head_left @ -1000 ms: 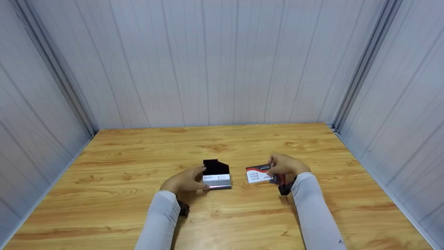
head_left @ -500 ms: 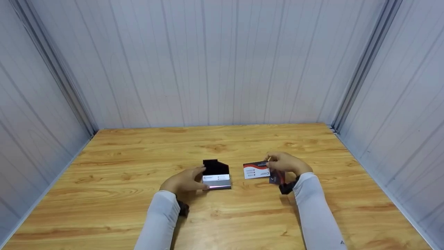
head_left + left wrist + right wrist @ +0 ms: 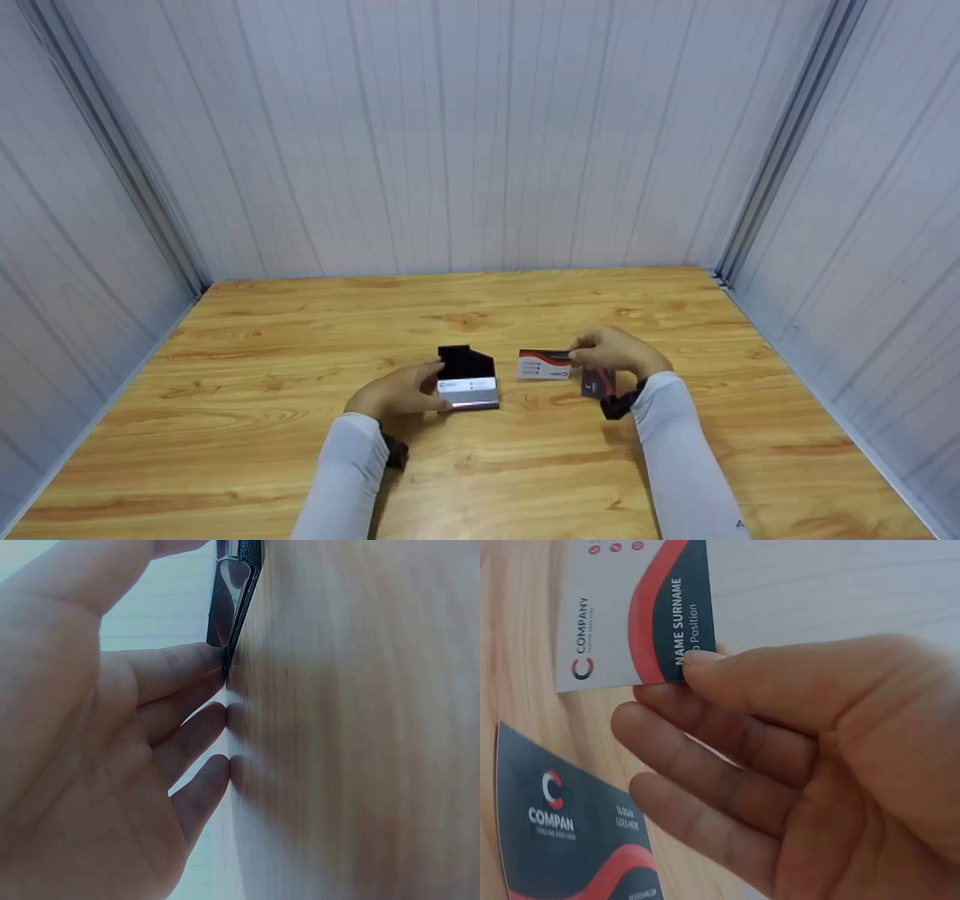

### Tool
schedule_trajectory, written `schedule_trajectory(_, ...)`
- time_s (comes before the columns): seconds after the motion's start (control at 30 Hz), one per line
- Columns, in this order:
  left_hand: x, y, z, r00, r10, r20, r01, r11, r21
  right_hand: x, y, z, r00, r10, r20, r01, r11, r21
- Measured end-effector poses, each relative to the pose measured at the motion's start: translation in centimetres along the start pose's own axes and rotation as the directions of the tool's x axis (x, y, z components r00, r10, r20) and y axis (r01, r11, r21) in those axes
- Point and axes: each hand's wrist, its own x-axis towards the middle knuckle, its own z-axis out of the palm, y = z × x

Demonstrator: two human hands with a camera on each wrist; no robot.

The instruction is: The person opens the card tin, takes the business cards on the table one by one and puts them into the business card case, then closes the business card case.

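A business card case (image 3: 469,394) lies on the table with its black lid (image 3: 463,361) standing back. A white card (image 3: 466,384) shows inside it. My left hand (image 3: 397,388) holds the case at its left side, thumb at the near corner and fingers by the lid; in the left wrist view those fingertips (image 3: 217,765) rest on the table. My right hand (image 3: 613,351) pinches a business card (image 3: 607,622), white with a red and dark band, by its corner above the table. Below that hand lies a dark business card (image 3: 562,817) with a red stripe.
The wood-grain table (image 3: 480,480) meets a white panelled wall (image 3: 480,135) at the back, with more panels at both sides. Each wrist wears a black camera mount, such as the right one (image 3: 619,407).
My right hand has raised the pinched card and carried it left toward the case, uncovering more of the dark card underneath. The left hand and the case have stayed in place.
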Motion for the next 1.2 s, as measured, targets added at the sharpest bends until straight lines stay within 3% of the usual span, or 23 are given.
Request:
schedule_trajectory(0.37,0.1,0.1,0.0,1.000,0.005,0.000,-0.005,1.000,-0.012,0.7,-0.9,0.8,0.990,-0.041,-0.137,0.051,0.996,0.072)
schedule_trajectory(0.87,0.2,0.2,0.0,1.000,-0.002,0.000,0.002,1.000,-0.006,2.5,-2.4,3.1,0.977,-0.112,-0.182,0.139,0.979,0.149)
schedule_trajectory(1.2,0.1,0.4,-0.1,1.000,-0.005,0.000,0.005,1.000,0.011,3.8,-4.4,5.9,0.938,-0.229,-0.260,0.244,0.970,0.026)
